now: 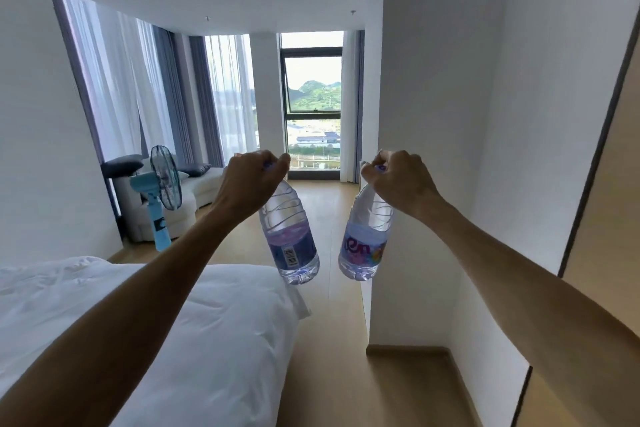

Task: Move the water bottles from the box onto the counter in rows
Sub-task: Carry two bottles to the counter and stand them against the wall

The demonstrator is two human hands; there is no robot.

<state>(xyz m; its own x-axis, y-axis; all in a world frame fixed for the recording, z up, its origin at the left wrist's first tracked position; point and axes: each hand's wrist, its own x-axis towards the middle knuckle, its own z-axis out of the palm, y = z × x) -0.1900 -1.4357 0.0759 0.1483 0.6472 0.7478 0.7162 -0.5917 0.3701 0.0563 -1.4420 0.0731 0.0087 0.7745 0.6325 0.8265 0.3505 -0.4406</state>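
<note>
Both hands are raised in front of the camera, each carrying one water bottle by its top. Left hand (pixel 251 180) has its fingers curled tight around the purple cap and neck of the left bottle (pixel 289 236), which hangs below the fist and tilts so its base swings toward 5 o'clock. Its label shows a barcode. Right hand (pixel 398 180) grips the cap and neck of the right bottle (pixel 367 239) in the same way; that bottle hangs with its base leaning toward 7 o'clock, its label printed in purple letters. The two bases sit near each other but apart, with a narrow gap of floor showing between them. Both bottles are clear and hang in the air above the wooden floor (pixel 332 340), touching nothing but the hands.

At 8 o'clock from the bottles lies a bed (pixel 173 340) with a white cover. At 9 o'clock stands a light blue fan (pixel 161 194), with a white sofa (pixel 197 191) behind it. Sheer curtains (pixel 121 87) hang at 10 o'clock, and a window (pixel 311 87) at 12 o'clock looks out on green hills. A white wall (pixel 433 114) rises at 3 o'clock.
</note>
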